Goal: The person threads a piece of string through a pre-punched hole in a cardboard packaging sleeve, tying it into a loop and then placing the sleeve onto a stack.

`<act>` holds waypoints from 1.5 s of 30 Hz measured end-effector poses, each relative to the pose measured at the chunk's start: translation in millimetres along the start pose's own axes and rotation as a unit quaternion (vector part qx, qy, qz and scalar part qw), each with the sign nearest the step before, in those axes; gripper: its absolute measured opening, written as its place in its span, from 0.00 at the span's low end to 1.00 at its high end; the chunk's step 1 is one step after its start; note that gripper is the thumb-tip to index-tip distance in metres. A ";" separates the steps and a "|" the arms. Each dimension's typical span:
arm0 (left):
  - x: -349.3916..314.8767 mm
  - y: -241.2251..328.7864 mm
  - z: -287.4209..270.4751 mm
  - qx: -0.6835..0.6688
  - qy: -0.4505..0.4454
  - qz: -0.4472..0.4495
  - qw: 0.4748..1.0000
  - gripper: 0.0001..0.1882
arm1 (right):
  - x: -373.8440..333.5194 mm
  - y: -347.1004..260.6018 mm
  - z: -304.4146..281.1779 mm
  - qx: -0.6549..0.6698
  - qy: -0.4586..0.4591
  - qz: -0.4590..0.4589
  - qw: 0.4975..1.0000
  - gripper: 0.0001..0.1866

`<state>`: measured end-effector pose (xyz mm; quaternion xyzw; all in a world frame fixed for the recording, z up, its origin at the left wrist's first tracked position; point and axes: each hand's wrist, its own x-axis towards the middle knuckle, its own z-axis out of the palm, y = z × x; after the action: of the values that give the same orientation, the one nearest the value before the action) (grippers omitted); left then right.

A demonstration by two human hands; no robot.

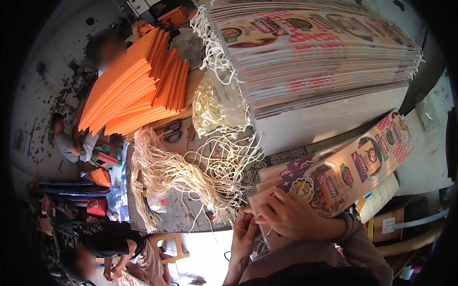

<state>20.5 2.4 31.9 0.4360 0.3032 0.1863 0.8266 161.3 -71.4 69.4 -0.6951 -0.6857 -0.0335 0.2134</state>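
Fingers of the right hand (293,214) curl over the near end of the printed sheets (334,186), which extend toward two o'clock. The left hand (244,233) meets them there; what either pinches, I cannot tell. Ideally, steady that edge, keeping the cords (202,178) at ten o'clock clear.

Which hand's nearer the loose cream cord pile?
Left. The left hand is just beyond the cream cord pile's lower-right edge; the right hand is farther right, over the printed sheets.

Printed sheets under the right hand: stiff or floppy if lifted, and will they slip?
Printed sheets look semi-stiff: the top one lies nearly flat. They're probably light, given their thin edges. They may slide apart, since they overlap unevenly.
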 end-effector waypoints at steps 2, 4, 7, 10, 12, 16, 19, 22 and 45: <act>0.0 2.2 6.5 0.009 0.017 0.007 1.000 0.08 | 0.1 1.7 -3.1 0.008 -0.004 -0.007 1.000 0.14; -0.6 2.0 7.1 0.019 0.033 0.014 0.999 0.08 | -0.7 4.0 -5.8 0.015 -0.007 -0.014 1.000 0.14; -1.6 -0.2 4.4 0.038 0.021 0.016 0.999 0.08 | -1.9 6.6 -8.6 0.047 -0.003 -0.032 0.998 0.13; -3.6 -0.7 3.7 0.029 0.054 0.009 0.998 0.07 | 0.0 5.3 -8.9 0.067 0.019 -0.061 0.996 0.12; -3.6 0.3 3.6 0.031 0.045 0.007 0.998 0.10 | -0.7 4.8 -7.2 0.076 0.039 -0.064 0.994 0.14; -7.2 19.7 25.4 0.025 0.085 -0.016 0.996 0.11 | -1.8 7.3 -7.4 0.095 0.014 -0.066 0.993 0.17; -6.8 10.0 12.0 0.052 0.053 -0.014 0.997 0.10 | -0.7 4.9 -9.7 0.064 0.028 -0.061 0.996 0.17; -4.5 3.3 5.3 0.095 0.037 0.022 0.995 0.07 | -2.6 1.6 -5.8 0.034 0.027 -0.057 0.997 0.18; -6.1 20.6 28.0 0.184 0.082 0.364 0.909 0.06 | -0.3 -0.2 -26.5 0.249 0.137 -0.032 0.958 0.22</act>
<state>33.7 -6.7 63.3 0.6436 0.2193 0.4507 0.5784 167.7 -80.8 93.4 -0.5866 -0.6586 0.0365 0.4699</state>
